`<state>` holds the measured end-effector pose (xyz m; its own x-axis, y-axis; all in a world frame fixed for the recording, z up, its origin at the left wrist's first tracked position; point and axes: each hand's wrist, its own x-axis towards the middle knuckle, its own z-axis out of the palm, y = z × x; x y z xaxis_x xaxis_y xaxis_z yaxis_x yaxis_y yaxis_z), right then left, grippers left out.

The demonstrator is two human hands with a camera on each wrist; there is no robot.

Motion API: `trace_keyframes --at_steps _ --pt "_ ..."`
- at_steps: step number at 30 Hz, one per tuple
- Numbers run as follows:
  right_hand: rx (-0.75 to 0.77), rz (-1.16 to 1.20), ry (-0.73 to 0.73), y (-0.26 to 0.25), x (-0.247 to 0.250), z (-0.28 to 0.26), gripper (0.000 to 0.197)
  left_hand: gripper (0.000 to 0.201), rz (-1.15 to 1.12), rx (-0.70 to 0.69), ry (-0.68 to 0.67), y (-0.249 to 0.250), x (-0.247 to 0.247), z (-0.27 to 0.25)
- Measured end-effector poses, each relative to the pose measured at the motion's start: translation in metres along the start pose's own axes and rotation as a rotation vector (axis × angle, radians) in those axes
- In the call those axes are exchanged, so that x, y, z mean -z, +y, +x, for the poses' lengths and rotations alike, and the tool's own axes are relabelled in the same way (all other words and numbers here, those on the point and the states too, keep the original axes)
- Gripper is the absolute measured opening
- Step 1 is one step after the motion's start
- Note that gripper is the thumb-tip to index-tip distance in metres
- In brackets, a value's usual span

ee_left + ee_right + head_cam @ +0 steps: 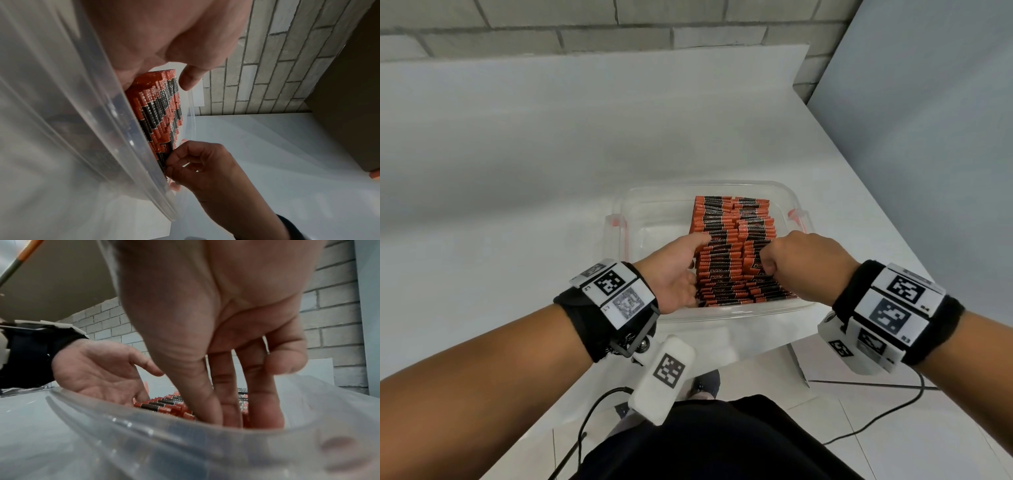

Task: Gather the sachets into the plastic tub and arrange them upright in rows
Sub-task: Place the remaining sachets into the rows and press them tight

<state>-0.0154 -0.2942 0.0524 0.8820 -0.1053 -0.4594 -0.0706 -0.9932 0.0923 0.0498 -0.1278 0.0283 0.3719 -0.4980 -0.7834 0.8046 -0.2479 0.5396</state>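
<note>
A clear plastic tub (pixel 722 311) stands near the table's front edge. Orange-and-black sachets (pixel 726 236) stand upright in two close rows along its right part. My left hand (pixel 693 272) lies flat against the left side of the rows, palm toward them, thumb across the tops. My right hand (pixel 767 263) reaches down into the right row near the front, fingers curled and pinching a few sachets. In the left wrist view the sachets (pixel 160 110) run beside the tub rim (pixel 115 133), and the right hand (pixel 185 162) pinches them. The right wrist view shows my right fingers (pixel 226 394) sunk among the sachets (pixel 160 405).
The tub's left part (pixel 654 236) holds no sachets. Orange latches (pixel 796 214) sit on its short sides. The white table (pixel 517 171) runs back to a brick wall (pixel 619 31); its right edge slants beside a grey panel (pixel 928 137). Cables lie on the floor below.
</note>
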Motion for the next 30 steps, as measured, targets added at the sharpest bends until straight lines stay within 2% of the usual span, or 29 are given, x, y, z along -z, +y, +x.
trace_keyframes --at_steps 4,10,24,30 --pt "0.004 -0.028 -0.024 0.001 -0.001 0.000 0.028 0.029 -0.005 -0.001 -0.002 -0.001 0.000 0.001" --pt "-0.015 0.097 -0.066 0.006 -0.002 0.007 0.027 0.030 0.000 0.000 -0.005 -0.001 0.000 0.002" --pt "0.035 -0.121 0.019 0.003 -0.002 -0.002 0.024 0.032 -0.015 0.016 -0.009 0.001 0.000 0.002" --pt "0.015 -0.088 0.022 0.000 -0.002 -0.005 0.020 0.033 -0.021 0.034 -0.019 0.001 0.000 0.004"
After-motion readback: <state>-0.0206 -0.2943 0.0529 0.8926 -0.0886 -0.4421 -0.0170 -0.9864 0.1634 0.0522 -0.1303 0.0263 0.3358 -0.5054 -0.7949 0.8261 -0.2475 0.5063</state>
